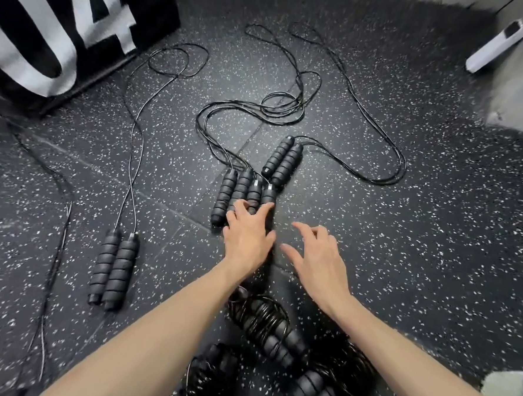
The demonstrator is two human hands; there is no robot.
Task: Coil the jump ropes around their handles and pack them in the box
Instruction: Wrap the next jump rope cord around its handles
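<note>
Black rubber flooring (404,237) flecked with white lies under everything here. At far left a thin loose cord (55,246) trails down the floor, and above it stands a black box (149,7) printed with large white figures. Just right of the cord, a pair of ribbed foam handles (113,271) lies side by side, its rope (136,129) running up toward the box and looping there. In the middle, four handles (239,193) lie in a row, touching each other, with another pair (282,161) just above and right of them; their ropes (290,107) sprawl in tangled loops beyond. The left hand (247,236) reaches over the near ends of the row, its fingertips (265,208) touching the two rightmost handles, fingers fairly straight and not closed around any. Beside it the right hand (318,256) hovers over the floor, fingers spread and loosely bent, holding nothing. Near the bottom edge, below the forearms, lie three coiled ropes (271,324) wound around their handles. At top right a white device (496,44) rests on paler flooring
</note>
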